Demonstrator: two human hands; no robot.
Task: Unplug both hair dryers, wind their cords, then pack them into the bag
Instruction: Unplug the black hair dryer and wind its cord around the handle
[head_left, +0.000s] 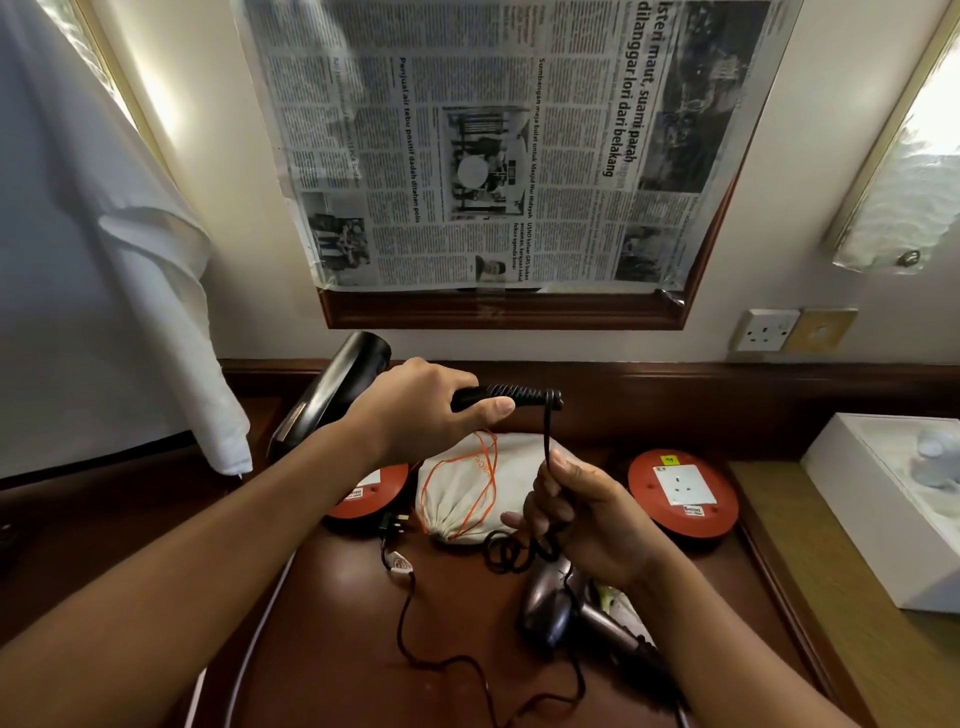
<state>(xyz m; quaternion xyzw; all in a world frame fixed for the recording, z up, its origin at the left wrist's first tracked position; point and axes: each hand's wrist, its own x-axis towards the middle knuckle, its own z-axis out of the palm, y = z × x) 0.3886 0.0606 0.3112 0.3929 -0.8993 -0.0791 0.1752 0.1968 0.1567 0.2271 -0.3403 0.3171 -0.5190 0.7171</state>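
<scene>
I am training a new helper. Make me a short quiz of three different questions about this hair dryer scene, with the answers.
1. True or false: the left hand grips the black hair dryer by its handle.
2. What does the right hand pinch? A) black cord B) cloth bag C) plug
3. Fill in: the bronze hair dryer lies on the ____.

Key: 1 true; 2 A; 3 table.

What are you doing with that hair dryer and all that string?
A person's left hand holds a black hair dryer by its handle, while the right hand pinches its cord, part of it already wound around the handle. A second hair dryer lies on the table, cord loose. The cloth bag waits between two red socket reels.
</scene>
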